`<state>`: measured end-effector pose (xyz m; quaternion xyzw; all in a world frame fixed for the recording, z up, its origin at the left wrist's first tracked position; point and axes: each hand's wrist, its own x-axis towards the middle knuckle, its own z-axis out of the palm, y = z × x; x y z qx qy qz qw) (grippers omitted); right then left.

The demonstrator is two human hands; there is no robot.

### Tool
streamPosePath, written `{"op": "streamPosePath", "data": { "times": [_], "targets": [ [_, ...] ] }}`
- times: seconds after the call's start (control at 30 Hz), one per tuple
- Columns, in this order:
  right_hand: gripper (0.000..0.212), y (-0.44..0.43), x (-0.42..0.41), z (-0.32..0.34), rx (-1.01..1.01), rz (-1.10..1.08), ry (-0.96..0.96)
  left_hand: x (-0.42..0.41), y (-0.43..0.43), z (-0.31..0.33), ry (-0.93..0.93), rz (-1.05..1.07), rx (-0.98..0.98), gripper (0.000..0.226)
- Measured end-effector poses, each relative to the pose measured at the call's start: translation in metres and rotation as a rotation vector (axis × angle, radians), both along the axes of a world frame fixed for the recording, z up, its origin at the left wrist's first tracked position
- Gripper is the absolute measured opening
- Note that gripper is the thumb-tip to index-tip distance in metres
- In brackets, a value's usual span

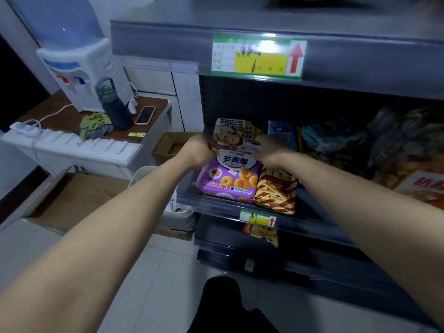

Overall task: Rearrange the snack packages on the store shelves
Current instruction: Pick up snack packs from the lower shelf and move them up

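Gripping the white pack (pixel 236 135) with curled fingers, left hand (pixel 198 150) and right hand (pixel 268 150) risk dragging the purple pack (pixel 229 181) off the shelf (pixel 211 206).

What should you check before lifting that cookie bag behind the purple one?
1. Is the left hand gripping the cookie bag? Ok, its fingers curl at the left edge.
2. Is the right hand gripping the right edge? Cannot tell, its fingers are hidden.
3. Is the purple bag out of the way? Not ok, it overlaps the cookie bag's bottom and might drag.
4. Is the striped bag safe? Not ok, it pokes over the shelf front.
5. Is there room under the upper shelf? Ok.
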<state>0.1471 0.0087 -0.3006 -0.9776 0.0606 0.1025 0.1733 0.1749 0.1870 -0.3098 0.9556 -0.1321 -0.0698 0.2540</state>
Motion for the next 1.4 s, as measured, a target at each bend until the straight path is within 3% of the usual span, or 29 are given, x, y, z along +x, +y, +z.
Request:
{"op": "streamPosePath", "data": {
  "times": [0.13, 0.47, 0.7, 0.87, 1.13, 1.3, 1.4],
  "targets": [
    [0.027, -0.002, 0.019, -0.016, 0.041, -0.001, -0.003, 0.030, -0.005, -0.019, 0.000, -0.039, 0.038, 0.022],
    [0.028, 0.002, 0.053, -0.051, 0.042, -0.141, -0.067, 0.071, -0.013, -0.055, 0.005, -0.039, 0.021, 0.031],
    [0.035, 0.012, 0.068, -0.055, 0.109, -0.297, -0.035, 0.085, -0.016, -0.069, 0.158, 0.136, -0.239, 0.030],
    [0.035, 0.019, 0.071, -0.062, 0.144, -0.361, -0.038, 0.087, -0.019, -0.076, 0.187, 0.208, -0.292, 0.026],
    [0.043, 0.034, 0.081, -0.066, 0.177, -0.482, -0.005, 0.090, -0.013, -0.075, 0.210, 0.266, -0.365, 0.020],
    [0.033, 0.029, 0.084, -0.052, 0.300, -0.479, -0.053, 0.092, -0.012, -0.072, 0.182, 0.306, -0.449, 0.021],
    [0.038, 0.027, 0.080, -0.042, 0.365, -0.523, -0.085, 0.091, -0.006, -0.065, 0.109, 0.306, -0.486, 0.020]
  ]
}}
